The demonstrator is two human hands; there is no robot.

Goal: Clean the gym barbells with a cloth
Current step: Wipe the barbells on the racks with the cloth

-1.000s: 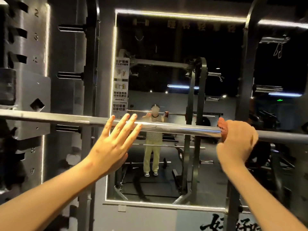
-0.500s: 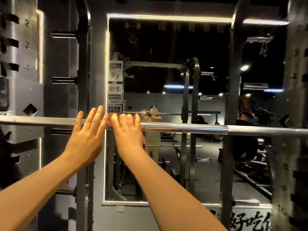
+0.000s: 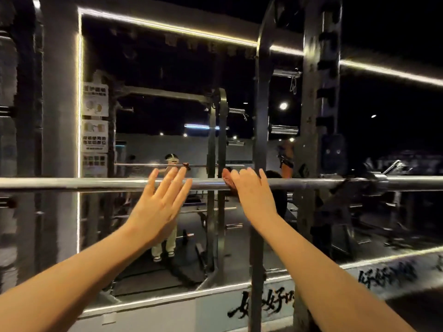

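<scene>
A long steel barbell (image 3: 84, 184) runs level across the view at chest height, resting in a rack. My right hand (image 3: 249, 190) wraps over the bar near its middle and grips a reddish-brown cloth (image 3: 227, 179) against it; only a fold of cloth shows left of the fingers. My left hand (image 3: 160, 200) is held flat with straight fingers, its fingertips touching the bar just left of the cloth.
Steel rack uprights (image 3: 320, 116) stand on the right, and another upright (image 3: 260, 140) rises behind the bar. A lit-framed wall mirror (image 3: 143, 104) ahead reflects the rack and a person. A rack post (image 3: 24, 116) stands at the far left.
The right hand has slid right along the bar with the cloth, away from the left hand. The left hand stays flat on the bar. The view has swung to the right.
</scene>
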